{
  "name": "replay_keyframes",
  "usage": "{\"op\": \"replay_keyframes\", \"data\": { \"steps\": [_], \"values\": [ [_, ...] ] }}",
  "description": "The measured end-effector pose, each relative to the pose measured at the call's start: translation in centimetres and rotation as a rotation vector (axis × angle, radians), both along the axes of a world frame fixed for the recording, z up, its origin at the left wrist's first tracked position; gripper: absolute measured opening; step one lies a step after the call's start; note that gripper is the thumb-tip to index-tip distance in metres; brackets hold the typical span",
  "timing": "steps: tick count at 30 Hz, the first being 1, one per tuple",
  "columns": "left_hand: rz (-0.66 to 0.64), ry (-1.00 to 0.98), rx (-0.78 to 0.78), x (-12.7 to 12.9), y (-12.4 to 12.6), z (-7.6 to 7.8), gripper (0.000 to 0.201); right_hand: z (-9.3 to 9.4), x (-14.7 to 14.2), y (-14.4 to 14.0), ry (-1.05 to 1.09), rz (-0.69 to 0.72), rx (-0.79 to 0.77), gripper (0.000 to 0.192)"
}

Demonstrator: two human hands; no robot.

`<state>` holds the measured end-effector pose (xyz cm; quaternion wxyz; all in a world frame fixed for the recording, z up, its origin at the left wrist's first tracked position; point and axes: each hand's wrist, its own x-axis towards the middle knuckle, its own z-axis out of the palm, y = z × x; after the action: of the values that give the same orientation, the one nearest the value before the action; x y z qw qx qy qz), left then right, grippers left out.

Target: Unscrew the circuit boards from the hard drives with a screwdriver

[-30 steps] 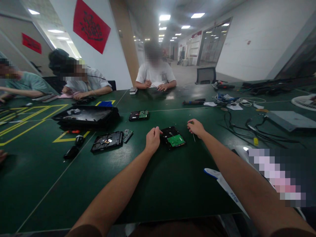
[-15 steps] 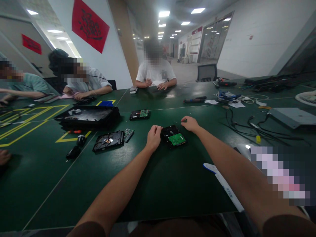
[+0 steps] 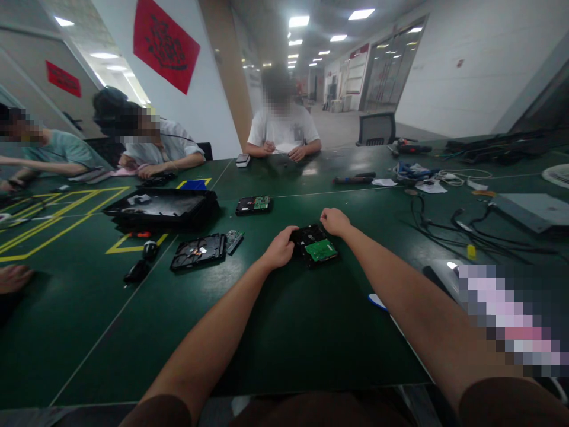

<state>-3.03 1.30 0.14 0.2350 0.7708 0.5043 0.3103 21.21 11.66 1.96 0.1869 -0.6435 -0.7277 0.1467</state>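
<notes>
I have both hands on the hard drive (image 3: pixel 313 244), which lies circuit-board side up on the green table (image 3: pixel 275 332), straight ahead of me and well out at arm's reach. Its long axis runs away from me, slanting slightly to the left, green board (image 3: pixel 320 250) at the near end. My left hand (image 3: pixel 281 249) is curled against the drive's left edge, fingers half closed, bracing rather than lifting it. My right hand (image 3: pixel 334 220) sits at the far right corner, fingers bent down onto the casing; I cannot tell whether it is pinching anything. Both hands are about equally close, one on each side.

Against the frame a second ago, my right hand has come in from the bare table to the right of the drive onto its corner. The left hand has barely shifted. An opened drive (image 3: pixel 198 251) lies well apart to the left.
</notes>
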Motion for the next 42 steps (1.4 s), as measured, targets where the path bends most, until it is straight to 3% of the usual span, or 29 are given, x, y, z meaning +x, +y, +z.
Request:
{"op": "replay_keyframes", "data": {
  "steps": [6, 11, 16, 21, 24, 26, 28, 29, 33, 37, 42],
  "values": [
    [-0.006, 0.223, -0.024, 0.0, -0.6, 2.0, 0.061, 0.5, 2.3, -1.7, 0.233, -0.052, -0.11, 0.005],
    [0.037, 0.428, -0.054, 0.7, -1.5, 4.1, 0.046, 0.0, 4.6, -4.2, 0.526, -0.161, -0.208, 0.006],
    [0.111, 0.503, -0.079, 1.7, -3.3, 4.5, 0.017, -0.8, 4.9, -5.4, 0.736, -0.225, -0.171, 0.008],
    [0.136, 0.526, -0.112, 1.5, -4.5, 4.9, 0.014, -0.8, 4.9, -6.2, 0.848, -0.221, -0.126, 0.004],
    [-0.021, 0.499, -0.06, 0.6, -4.2, 5.4, 0.027, -0.6, 5.1, -7.0, 0.882, -0.211, -0.11, 0.006],
    [-0.211, 0.429, 0.01, -0.1, -3.7, 5.5, 0.061, -0.5, 5.2, -7.5, 0.895, -0.213, -0.097, 0.007],
    [-0.312, 0.365, 0.008, -0.5, -3.0, 5.4, 0.099, -0.3, 5.2, -7.8, 0.909, -0.211, -0.09, 0.005],
    [-0.347, 0.337, -0.006, -0.6, -2.7, 5.3, 0.108, -0.3, 5.1, -7.8, 0.915, -0.208, -0.088, 0.004],
    [-0.451, 0.209, -0.065, -0.6, -1.9, 4.7, 0.106, -0.1, 4.8, -7.9, 0.93, -0.171, -0.101, 0.004],
    [-0.466, 0.136, -0.079, -0.5, -1.7, 4.6, 0.102, -0.2, 4.7, -7.9, 0.943, -0.11, -0.124, 0.007],
    [-0.345, 0.207, -0.007, 0.1, -2.1, 4.4, 0.108, -0.5, 4.7, -7.9, 0.953, -0.061, -0.149, 0.011]
  ]
}}
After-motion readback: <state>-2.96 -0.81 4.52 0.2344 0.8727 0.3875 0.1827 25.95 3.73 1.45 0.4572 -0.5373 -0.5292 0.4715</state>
